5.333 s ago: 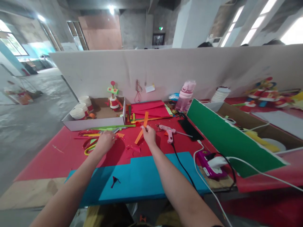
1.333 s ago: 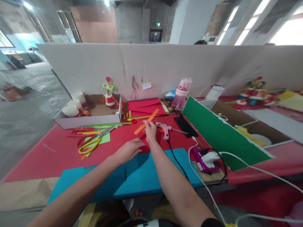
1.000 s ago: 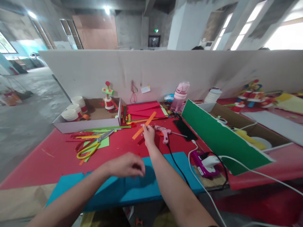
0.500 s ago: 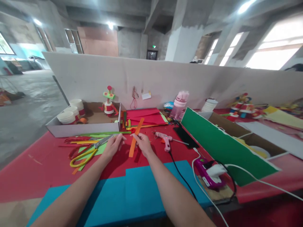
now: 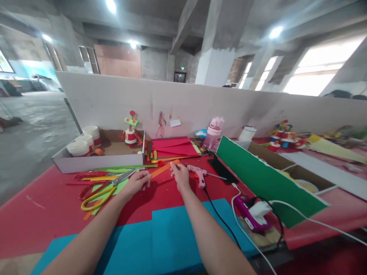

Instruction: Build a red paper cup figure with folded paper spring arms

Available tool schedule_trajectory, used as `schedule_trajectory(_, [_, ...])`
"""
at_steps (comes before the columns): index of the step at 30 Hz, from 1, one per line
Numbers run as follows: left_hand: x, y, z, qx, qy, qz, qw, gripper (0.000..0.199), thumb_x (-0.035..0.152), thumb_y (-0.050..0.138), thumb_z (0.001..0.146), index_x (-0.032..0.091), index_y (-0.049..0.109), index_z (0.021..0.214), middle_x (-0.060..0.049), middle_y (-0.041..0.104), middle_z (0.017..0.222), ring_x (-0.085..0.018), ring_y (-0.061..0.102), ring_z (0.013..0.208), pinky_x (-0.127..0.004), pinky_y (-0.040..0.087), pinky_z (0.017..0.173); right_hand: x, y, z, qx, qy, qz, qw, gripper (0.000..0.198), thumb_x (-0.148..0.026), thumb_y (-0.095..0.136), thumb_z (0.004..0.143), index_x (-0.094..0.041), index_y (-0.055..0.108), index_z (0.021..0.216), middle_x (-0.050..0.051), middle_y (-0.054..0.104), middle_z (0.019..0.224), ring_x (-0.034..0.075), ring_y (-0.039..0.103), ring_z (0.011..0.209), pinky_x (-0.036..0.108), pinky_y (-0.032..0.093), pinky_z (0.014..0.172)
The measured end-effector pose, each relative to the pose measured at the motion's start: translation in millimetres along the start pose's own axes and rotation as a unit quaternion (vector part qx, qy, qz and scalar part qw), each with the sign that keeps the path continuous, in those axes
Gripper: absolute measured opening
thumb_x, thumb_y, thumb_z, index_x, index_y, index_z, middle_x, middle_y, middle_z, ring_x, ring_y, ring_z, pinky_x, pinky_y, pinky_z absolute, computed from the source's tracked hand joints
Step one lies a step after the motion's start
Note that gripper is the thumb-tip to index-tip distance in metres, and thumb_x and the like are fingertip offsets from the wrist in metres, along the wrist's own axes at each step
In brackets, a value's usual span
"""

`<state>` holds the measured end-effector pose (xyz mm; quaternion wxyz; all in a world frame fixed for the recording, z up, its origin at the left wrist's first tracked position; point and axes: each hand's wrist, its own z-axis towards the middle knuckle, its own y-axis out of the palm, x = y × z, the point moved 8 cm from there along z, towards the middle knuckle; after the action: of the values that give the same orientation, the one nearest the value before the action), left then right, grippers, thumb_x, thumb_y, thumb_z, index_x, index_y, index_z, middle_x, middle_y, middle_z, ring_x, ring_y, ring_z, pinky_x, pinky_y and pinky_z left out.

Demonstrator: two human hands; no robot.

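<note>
An orange paper strip point(image 5: 161, 170) stretches between my two hands above the red tabletop. My left hand point(image 5: 138, 182) is closed at the strip's near-left end, fingers curled. My right hand point(image 5: 180, 175) pinches it close to the other end, which sticks out past the fingertips. Left of my left hand lie yellow-handled scissors point(image 5: 100, 194) on green and orange paper strips. To the right of my right hand, a pink glue gun point(image 5: 199, 173) rests on the table with a glue stick in its back.
Behind stand a cardboard tray point(image 5: 100, 164) with paper cups and a cup figure point(image 5: 130, 135), and red paper sheets point(image 5: 172, 145). A green-sided box point(image 5: 266, 181), a black phone point(image 5: 220, 170) and a purple power strip point(image 5: 254, 217) with cables are at right. Blue sheets point(image 5: 137, 244) lie in front.
The orange strip has turned from steep to nearly level. My left hand has closed on its left end, and my right hand has shifted its grip towards the other end.
</note>
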<state>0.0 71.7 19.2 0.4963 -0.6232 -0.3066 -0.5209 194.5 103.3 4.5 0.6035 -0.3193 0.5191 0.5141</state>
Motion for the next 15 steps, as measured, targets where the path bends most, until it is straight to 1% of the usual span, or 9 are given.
schedule_trajectory(2, [1,-3,-1,-0.015,-0.010,0.027,0.999,0.044,0.057,0.053,0.081,0.018,0.046,0.062,0.005,0.047,0.043,-0.007,0.035,0.038,-0.020,0.024,0.043,-1,-11,4,0.025,-0.013,0.004,1.000,0.036,-0.049,0.064,0.073,-0.019,0.053,0.057,-0.005,0.048,0.046,0.008,0.044,0.040,0.021,0.032,0.042])
schedule_trajectory(4, [2,-2,-3,-0.035,-0.007,0.039,0.999,0.043,0.057,0.053,0.081,0.018,0.047,0.064,0.006,0.043,0.040,-0.007,0.031,0.037,-0.020,0.022,0.043,-1,-17,7,0.042,-0.017,0.002,0.999,0.035,-0.048,0.065,0.073,-0.019,0.053,0.060,-0.006,0.050,0.049,0.008,0.043,0.040,0.021,0.031,0.041])
schedule_trajectory(8, [3,5,-6,-0.079,0.006,0.038,0.996,0.043,0.059,0.056,0.080,0.018,0.049,0.070,0.007,0.044,0.043,-0.007,0.033,0.039,-0.020,0.022,0.044,0,-23,6,0.074,-0.009,0.034,0.997,0.037,-0.053,0.062,0.076,-0.018,0.053,0.064,-0.006,0.052,0.054,0.007,0.043,0.040,0.020,0.031,0.041])
schedule_trajectory(11, [-2,12,-7,-0.102,-0.009,0.051,0.993,0.043,0.059,0.059,0.078,0.017,0.051,0.069,0.008,0.041,0.045,-0.007,0.035,0.040,-0.020,0.024,0.043,0,-25,3,0.098,0.001,0.057,0.994,0.041,-0.056,0.060,0.076,-0.018,0.051,0.062,-0.007,0.048,0.050,0.007,0.041,0.040,0.019,0.031,0.041])
schedule_trajectory(15, [-3,20,-10,-0.155,-0.006,0.038,0.987,0.041,0.057,0.059,0.078,0.017,0.052,0.070,0.006,0.045,0.048,-0.007,0.038,0.041,-0.020,0.025,0.043,-4,-30,1,0.123,-0.004,0.055,0.991,0.042,-0.056,0.060,0.076,-0.020,0.048,0.060,-0.008,0.044,0.049,0.007,0.040,0.040,0.020,0.031,0.040])
